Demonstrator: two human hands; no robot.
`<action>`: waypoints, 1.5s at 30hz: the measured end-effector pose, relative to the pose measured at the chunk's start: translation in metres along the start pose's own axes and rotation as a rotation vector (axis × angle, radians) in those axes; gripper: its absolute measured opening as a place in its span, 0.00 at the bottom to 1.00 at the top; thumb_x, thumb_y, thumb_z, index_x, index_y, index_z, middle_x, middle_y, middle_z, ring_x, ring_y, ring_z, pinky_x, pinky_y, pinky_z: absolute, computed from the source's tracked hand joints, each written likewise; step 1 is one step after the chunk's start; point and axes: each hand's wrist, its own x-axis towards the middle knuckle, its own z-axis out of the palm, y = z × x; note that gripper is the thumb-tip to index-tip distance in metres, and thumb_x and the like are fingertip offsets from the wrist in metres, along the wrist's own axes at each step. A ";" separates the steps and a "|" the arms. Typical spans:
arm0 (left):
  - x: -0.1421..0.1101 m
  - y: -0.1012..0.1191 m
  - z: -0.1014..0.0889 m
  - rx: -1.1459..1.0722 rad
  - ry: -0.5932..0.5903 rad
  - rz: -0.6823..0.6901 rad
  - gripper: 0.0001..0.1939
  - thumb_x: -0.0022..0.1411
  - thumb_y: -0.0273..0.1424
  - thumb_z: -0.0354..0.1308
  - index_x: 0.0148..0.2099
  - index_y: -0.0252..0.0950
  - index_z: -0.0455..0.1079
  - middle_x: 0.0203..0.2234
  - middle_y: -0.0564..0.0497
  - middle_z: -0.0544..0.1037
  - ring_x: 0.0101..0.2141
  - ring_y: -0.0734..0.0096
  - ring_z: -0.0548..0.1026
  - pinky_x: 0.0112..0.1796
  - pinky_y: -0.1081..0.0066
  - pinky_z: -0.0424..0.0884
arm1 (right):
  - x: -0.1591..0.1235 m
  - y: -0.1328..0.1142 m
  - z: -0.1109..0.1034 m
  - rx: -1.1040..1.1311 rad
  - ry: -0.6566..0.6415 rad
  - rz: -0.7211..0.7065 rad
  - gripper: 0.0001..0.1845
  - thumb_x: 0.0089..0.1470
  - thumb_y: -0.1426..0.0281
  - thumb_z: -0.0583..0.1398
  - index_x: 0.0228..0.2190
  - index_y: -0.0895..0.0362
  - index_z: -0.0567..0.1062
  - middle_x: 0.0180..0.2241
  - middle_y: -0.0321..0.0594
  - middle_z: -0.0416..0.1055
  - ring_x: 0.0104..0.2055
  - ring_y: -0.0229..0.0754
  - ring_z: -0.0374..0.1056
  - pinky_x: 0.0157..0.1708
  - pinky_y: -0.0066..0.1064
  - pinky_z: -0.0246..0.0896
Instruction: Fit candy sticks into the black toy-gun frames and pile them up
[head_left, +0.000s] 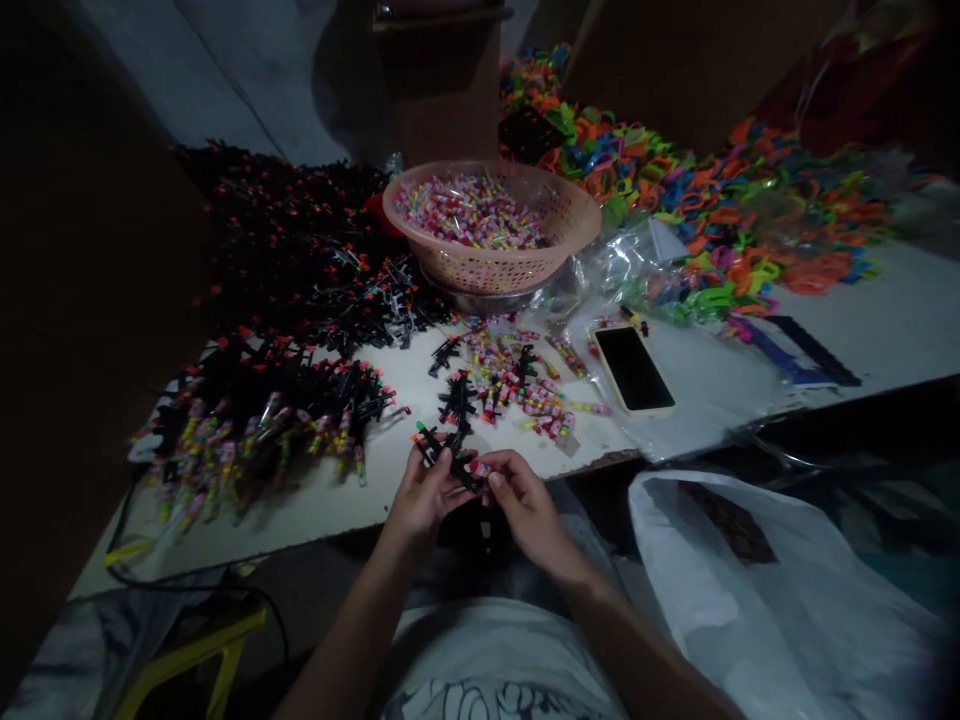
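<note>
My left hand [424,490] is closed around a small black toy gun [435,450] with a green and orange tip, just over the table's front edge. Pinched in my right hand [525,505] is a small candy-filled tube [481,468] with a red end, held against the rear of the toy gun. Beyond my hands lie a few loose black toy guns [456,400] and a scatter of candy tubes [517,375]. To the left is a pile of toy guns with candy tubes attached [247,430].
A pink basket [502,268] of candy tubes stands at the back on a metal bowl. Left of it is a heap of black toy guns [300,240]; right, colourful plastic pieces [697,200]. A phone [635,370] lies on plastic. A white bag [750,570] hangs at the right.
</note>
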 end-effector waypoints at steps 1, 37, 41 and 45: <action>-0.002 -0.003 0.001 -0.011 -0.003 0.004 0.31 0.43 0.33 0.70 0.49 0.41 0.62 0.34 0.52 0.78 0.31 0.68 0.77 0.31 0.68 0.74 | 0.001 -0.001 0.000 0.018 0.023 0.003 0.16 0.55 0.53 0.57 0.38 0.52 0.69 0.27 0.32 0.65 0.26 0.36 0.61 0.29 0.29 0.60; -0.012 -0.010 -0.004 0.098 0.057 0.177 0.21 0.46 0.35 0.68 0.42 0.29 0.74 0.36 0.41 0.81 0.39 0.62 0.78 0.43 0.67 0.72 | -0.007 -0.014 0.002 -0.892 -0.023 -0.236 0.06 0.56 0.68 0.54 0.37 0.54 0.60 0.35 0.42 0.70 0.37 0.45 0.67 0.36 0.33 0.61; -0.008 -0.020 -0.004 0.020 0.032 0.072 0.19 0.45 0.34 0.69 0.40 0.29 0.74 0.36 0.41 0.81 0.36 0.62 0.79 0.39 0.67 0.74 | -0.003 -0.006 -0.001 -1.107 0.001 -0.226 0.06 0.56 0.66 0.54 0.32 0.54 0.62 0.25 0.40 0.69 0.28 0.45 0.67 0.29 0.32 0.55; -0.005 -0.023 -0.004 0.029 0.028 0.070 0.20 0.45 0.33 0.69 0.40 0.30 0.73 0.35 0.43 0.81 0.35 0.63 0.78 0.38 0.67 0.74 | 0.000 -0.005 -0.004 -1.118 -0.071 -0.189 0.07 0.58 0.64 0.53 0.32 0.54 0.64 0.22 0.37 0.69 0.25 0.43 0.66 0.27 0.31 0.51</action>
